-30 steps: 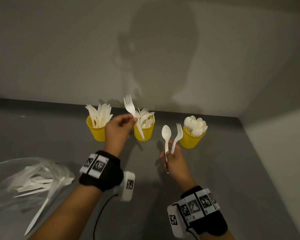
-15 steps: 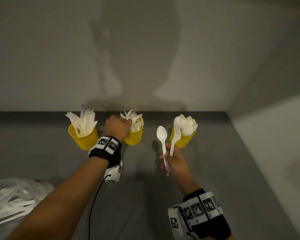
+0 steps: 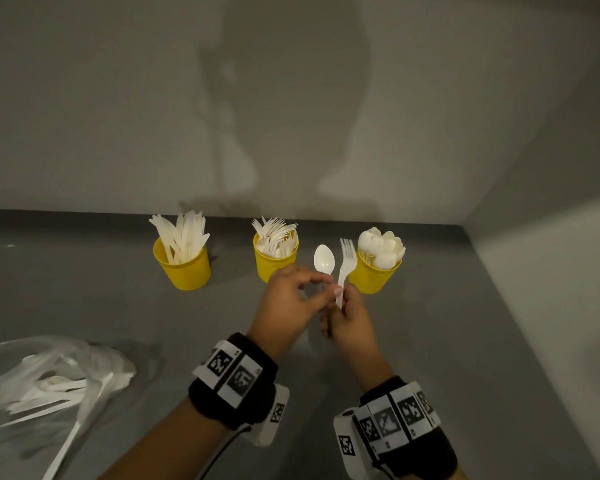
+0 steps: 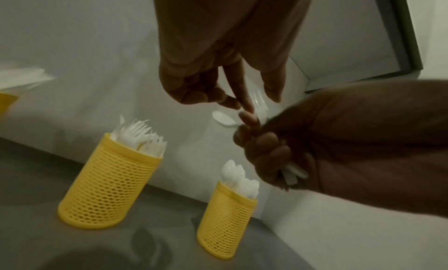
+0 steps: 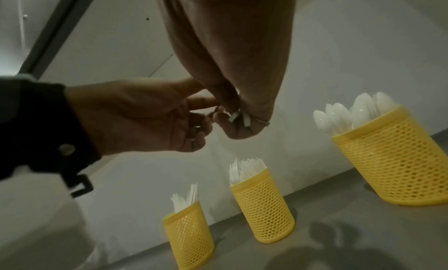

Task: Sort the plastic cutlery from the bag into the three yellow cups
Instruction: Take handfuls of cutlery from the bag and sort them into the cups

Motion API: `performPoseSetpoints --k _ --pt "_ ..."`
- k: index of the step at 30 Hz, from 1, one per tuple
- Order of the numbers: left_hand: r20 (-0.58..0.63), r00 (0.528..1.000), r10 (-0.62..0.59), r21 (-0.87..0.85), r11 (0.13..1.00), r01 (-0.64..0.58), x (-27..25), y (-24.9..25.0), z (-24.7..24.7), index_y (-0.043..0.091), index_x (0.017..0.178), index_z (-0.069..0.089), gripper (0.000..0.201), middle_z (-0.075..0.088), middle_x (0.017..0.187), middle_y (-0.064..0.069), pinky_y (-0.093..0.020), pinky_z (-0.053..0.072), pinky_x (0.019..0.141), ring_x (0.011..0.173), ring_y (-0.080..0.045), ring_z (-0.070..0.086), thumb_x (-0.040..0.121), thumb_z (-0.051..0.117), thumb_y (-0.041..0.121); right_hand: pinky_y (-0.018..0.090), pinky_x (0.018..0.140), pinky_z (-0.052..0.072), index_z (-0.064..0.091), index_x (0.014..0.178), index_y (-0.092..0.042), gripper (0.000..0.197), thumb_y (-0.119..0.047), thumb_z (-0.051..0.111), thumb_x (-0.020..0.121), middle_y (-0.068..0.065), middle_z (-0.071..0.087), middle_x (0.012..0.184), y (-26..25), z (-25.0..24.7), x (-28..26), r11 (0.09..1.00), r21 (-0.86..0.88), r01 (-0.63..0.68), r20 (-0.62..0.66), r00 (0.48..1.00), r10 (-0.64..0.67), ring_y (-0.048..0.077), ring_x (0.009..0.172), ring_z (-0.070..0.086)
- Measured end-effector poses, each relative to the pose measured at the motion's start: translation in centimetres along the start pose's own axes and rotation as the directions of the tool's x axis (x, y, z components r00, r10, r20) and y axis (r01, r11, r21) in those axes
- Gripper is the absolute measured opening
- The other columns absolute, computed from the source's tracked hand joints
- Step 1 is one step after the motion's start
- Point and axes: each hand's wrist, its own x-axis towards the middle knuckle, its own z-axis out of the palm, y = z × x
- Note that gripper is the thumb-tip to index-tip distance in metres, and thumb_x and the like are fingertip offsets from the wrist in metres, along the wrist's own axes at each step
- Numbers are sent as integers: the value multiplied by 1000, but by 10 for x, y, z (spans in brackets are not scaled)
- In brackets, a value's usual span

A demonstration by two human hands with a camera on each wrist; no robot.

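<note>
A: What's in the grip?

B: The right hand (image 3: 349,318) has its fingers curled round the handles of a spoon (image 3: 324,259) and a fork (image 3: 346,264), both standing upright. The left hand (image 3: 293,297) reaches across, thumb and forefinger closing at the spoon's neck — whether they already pinch it, I can't tell.

A: So which step is this?

B: A hand-over, I'd say: one piece passes to the left hand so each goes to its own cup.

A: And where are the cups?

B: In a row against the wall. The knife cup (image 3: 182,268) stands on the left, the fork cup (image 3: 275,259) in the middle, the spoon cup (image 3: 378,271) on the right, just behind the held fork. All three are well filled.

A: What does the next move call for?

B: Probably pulling one handle free without dragging the other along, then lowering it among crowded pieces — a careless push could tip a light cup.

A: Is the bag finished?

B: No. The clear bag (image 3: 49,379) lies at the near left with cutlery inside it.

A: The setting?

B: A plain grey tabletop (image 3: 447,341) in a corner of pale walls (image 3: 118,98), dimly lit, with shadows thrown on them.
</note>
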Motion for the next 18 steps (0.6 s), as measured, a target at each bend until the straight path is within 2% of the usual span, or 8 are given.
performPoseSetpoints --k 3,5,7,8,10,13,15,18 --pt "-24 1000 -21 -11 1000 21 -3 2 6 16 91 71 18 56 80 13 0 33 67 79 15 48 75 73 24 10 52 37 45 90 -32 37 4 36 93 -10 47 64 4 5 -4 982 -171 79 14 997 -78 -9 48 51" --pt "-20 999 -43 -63 997 42 -4 5 4 15 88 71 13 58 81 9 -1 36 69 77 14 50 75 73 19 8 58 39 47 98 -28 37 7 36 92 -15 48 71 5 5 -4 971 -204 123 23 992 -121 -13 57 52" --pt "11 995 -98 -188 977 98 -4 7 1 21 83 70 11 63 78 10 -7 42 69 69 9 55 76 72 13 7 61 39 52 108 -23 40 10 38 89 -16 52 77 5 4 -3 965 -217 145 27 989 -143 -13 60 53" --pt "32 991 -132 -261 956 136 -4 9 -1 24 81 69 15 65 75 10 -9 45 69 66 7 58 76 72 10 7 61 39 54 110 -21 41 10 39 88 -15 55 78 5 3 -2 964 -218 149 33 989 -146 -12 60 53" --pt "50 986 -158 -333 928 165 -3 11 -4 24 81 69 20 67 71 8 -9 48 67 62 5 61 76 70 5 8 55 40 55 103 -23 41 11 41 86 -9 55 71 7 2 -1 968 -214 130 38 991 -125 -7 53 53" --pt "15 988 -153 -336 930 149 2 11 -10 12 84 70 13 66 68 4 -6 46 60 56 4 61 78 67 1 16 48 41 55 97 -21 35 9 41 86 0 50 57 11 0 1 980 -187 63 37 998 -58 1 43 49" --pt "32 982 -184 -328 927 184 5 9 -13 7 88 70 14 67 69 1 -8 48 60 55 2 62 75 71 4 14 46 40 57 100 -16 32 9 42 86 1 49 56 12 0 2 983 -180 47 35 999 -41 1 42 49" --pt "106 966 -235 -266 930 255 9 0 -10 12 86 69 20 68 75 2 -13 53 69 63 2 64 68 78 9 11 49 41 54 91 -34 46 10 43 85 -5 54 65 14 2 2 978 -189 90 28 996 -86 0 50 54"
